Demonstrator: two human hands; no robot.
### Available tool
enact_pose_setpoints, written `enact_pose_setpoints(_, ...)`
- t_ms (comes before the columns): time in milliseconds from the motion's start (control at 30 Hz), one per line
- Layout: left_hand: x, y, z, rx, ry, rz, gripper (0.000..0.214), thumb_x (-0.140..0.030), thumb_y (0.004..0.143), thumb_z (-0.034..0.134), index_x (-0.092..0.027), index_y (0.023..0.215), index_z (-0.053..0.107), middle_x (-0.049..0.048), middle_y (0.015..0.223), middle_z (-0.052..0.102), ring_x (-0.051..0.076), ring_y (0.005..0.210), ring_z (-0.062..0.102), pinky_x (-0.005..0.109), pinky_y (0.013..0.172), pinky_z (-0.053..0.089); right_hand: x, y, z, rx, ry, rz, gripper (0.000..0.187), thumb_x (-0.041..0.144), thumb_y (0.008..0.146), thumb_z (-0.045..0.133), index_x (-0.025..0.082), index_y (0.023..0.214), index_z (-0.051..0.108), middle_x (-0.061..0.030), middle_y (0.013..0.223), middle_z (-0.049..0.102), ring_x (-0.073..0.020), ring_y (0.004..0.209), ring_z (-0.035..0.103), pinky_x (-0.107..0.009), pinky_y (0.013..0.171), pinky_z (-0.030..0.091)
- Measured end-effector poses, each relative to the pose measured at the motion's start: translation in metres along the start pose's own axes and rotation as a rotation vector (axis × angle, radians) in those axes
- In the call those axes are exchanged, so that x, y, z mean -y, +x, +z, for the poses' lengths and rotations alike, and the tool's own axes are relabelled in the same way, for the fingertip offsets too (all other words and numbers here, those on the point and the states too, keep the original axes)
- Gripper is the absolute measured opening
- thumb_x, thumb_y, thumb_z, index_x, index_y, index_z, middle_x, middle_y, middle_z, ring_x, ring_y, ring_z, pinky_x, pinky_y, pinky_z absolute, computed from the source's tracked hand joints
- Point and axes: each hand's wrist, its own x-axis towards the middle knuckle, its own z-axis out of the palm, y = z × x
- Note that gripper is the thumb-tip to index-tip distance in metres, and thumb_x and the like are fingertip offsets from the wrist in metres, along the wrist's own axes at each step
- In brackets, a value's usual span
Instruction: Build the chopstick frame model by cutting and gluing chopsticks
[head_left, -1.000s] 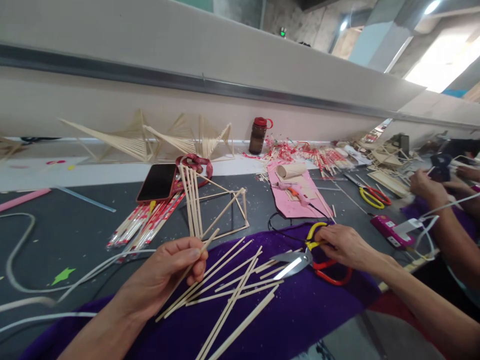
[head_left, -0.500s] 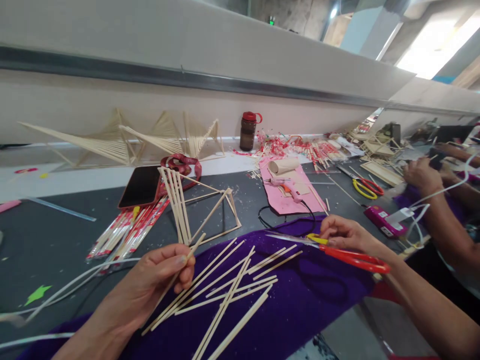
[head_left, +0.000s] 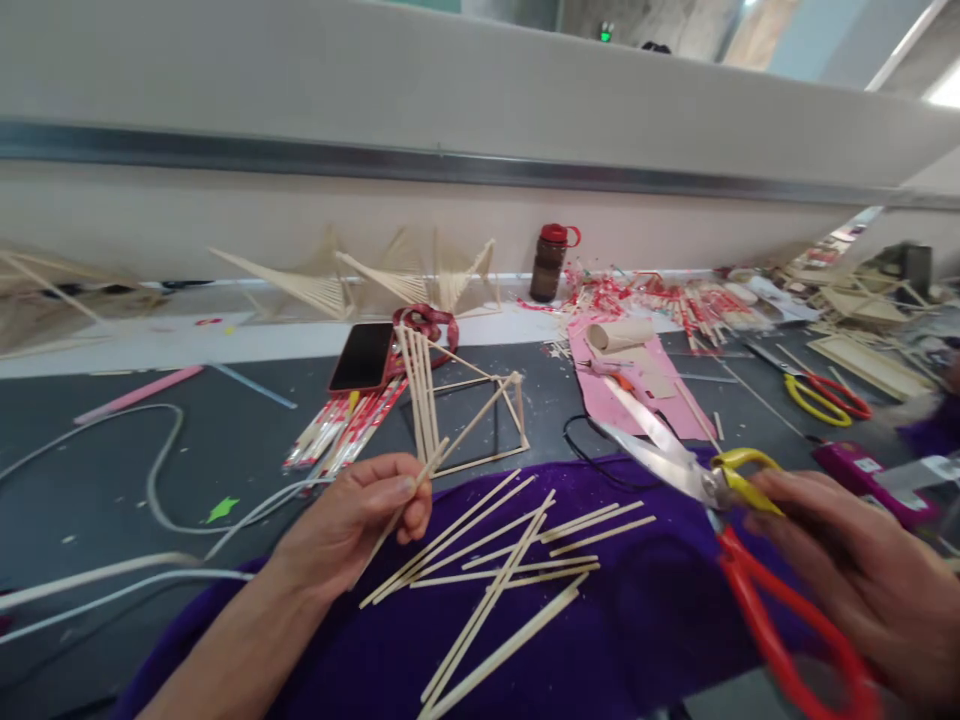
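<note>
Over purple cloth [head_left: 622, 620]: left hand [head_left: 360, 515] fingers pinch 1 stick [head_left: 411, 492]; right hand [head_left: 855, 575] grips scissors [head_left: 701, 480].

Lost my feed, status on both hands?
Left hand pinches one bamboo stick. Right hand grips scissors, lifted, blades shut. Loose sticks lie between on purple cloth.

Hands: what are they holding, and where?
Left hand pinches a thin wooden stick near its middle; right hand holds scissors by their handles.
</note>
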Motion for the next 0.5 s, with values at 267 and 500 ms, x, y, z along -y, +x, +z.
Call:
enact_pose_setpoints(267, -0.009, -0.005, 0.001, -0.109, -0.040, 0.151, 0.018, -0.029, 0.065, 0.068, -0.012, 0.064, 0.061, 0.0004, 0.050, 0.055, 0.009, 0.047, 0.049, 0.019, 0.043, 0.034, 0.016, 0.028, 0.028, 0.337, 0.359, -0.021, 0.055, 0.045, 0.085, 0.044, 0.033, 0.137, 0.031, -0.0080, 0.134, 0.046, -0.0309, 0.116, 0.049, -0.042, 0.090, 0.047)
enact_pose_setpoints(500, -0.002, -0.008, 0.009, -0.147, -0.043, 0.177, 0.016, -0.028, 0.067, 0.066, -0.013, 0.067, 0.062, 0.0000, 0.051, 0.056, 0.010, 0.047, 0.050, 0.018, 0.042, 0.032, 0.035, 0.040, 0.048, 0.543, 0.644, -0.026, 0.090, 0.045, 0.070, 0.065, 0.031, 0.143, 0.014, -0.0108, 0.144, 0.027, -0.0332, 0.127, 0.034, -0.045, 0.100, 0.035)
